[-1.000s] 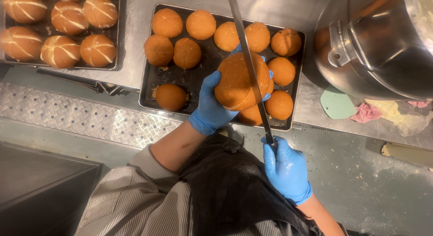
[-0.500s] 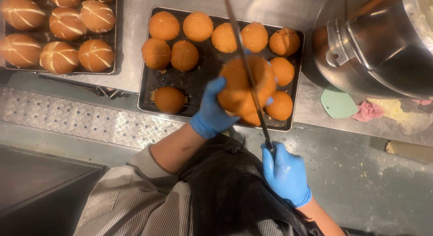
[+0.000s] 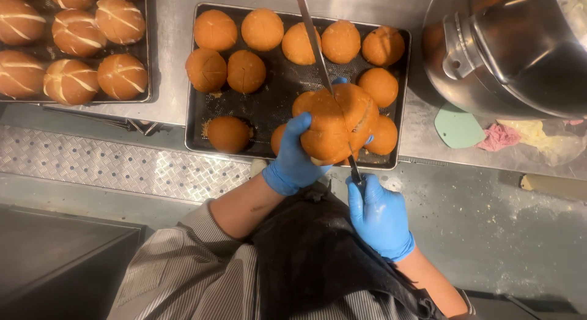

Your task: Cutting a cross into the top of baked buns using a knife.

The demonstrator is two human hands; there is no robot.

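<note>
Above the tray [image 3: 197, 81] of buns, my left hand [image 3: 298, 156] was wrapped around a bun [image 3: 336, 121], and my right hand [image 3: 379, 215] was closed tight on the knife [image 3: 318, 51] running through it. My fingertips curled near the blade's line, so I judged a slip could have cut the glove or split the bun unevenly.

steel counter [image 3: 171, 63] — worn | diamond-plate ledge [image 3: 110, 167] | grey floor [image 3: 520, 234] — dim light
</note>
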